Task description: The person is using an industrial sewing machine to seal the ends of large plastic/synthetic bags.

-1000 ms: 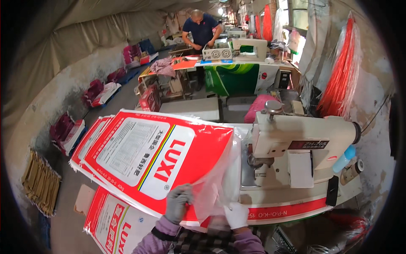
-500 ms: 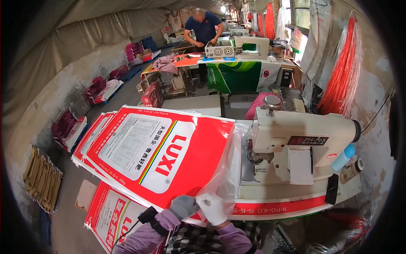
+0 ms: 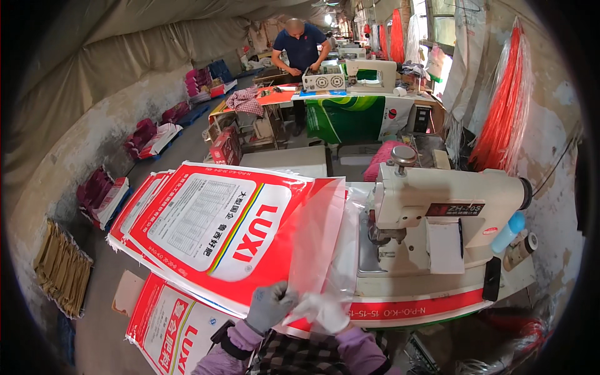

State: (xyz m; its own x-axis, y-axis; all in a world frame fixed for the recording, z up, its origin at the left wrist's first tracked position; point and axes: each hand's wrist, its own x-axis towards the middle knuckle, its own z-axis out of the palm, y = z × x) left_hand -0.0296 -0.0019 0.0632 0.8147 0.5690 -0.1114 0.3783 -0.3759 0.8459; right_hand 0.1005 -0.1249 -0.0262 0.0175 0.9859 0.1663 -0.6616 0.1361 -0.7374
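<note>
My left hand (image 3: 271,306), in a grey glove, is closed at the near edge of a red and white printed sack (image 3: 312,206). Its fingers curl beside a clear plastic liner (image 3: 319,259) at the sack's right end; what they grip, if anything, is hidden. Just to the right is my right hand (image 3: 326,314) in a white glove, slightly blurred, its fingers stretched leftward against the liner's near part. The sack tops a stack on the table. To the right stands a cream sewing machine (image 3: 437,206), the liner reaching close to its needle area.
More printed sacks (image 3: 172,325) hang lower left. A blue bottle (image 3: 507,231), thread spool (image 3: 522,249) and black phone-like object (image 3: 491,279) sit by the machine. Red strands (image 3: 503,106) hang on the right wall. Another person (image 3: 301,47) works at a far table.
My hands have drawn slightly apart, the left one shifting left. My right hand has gone from a pinch to stretched fingers. The liner lies further left over the sack.
</note>
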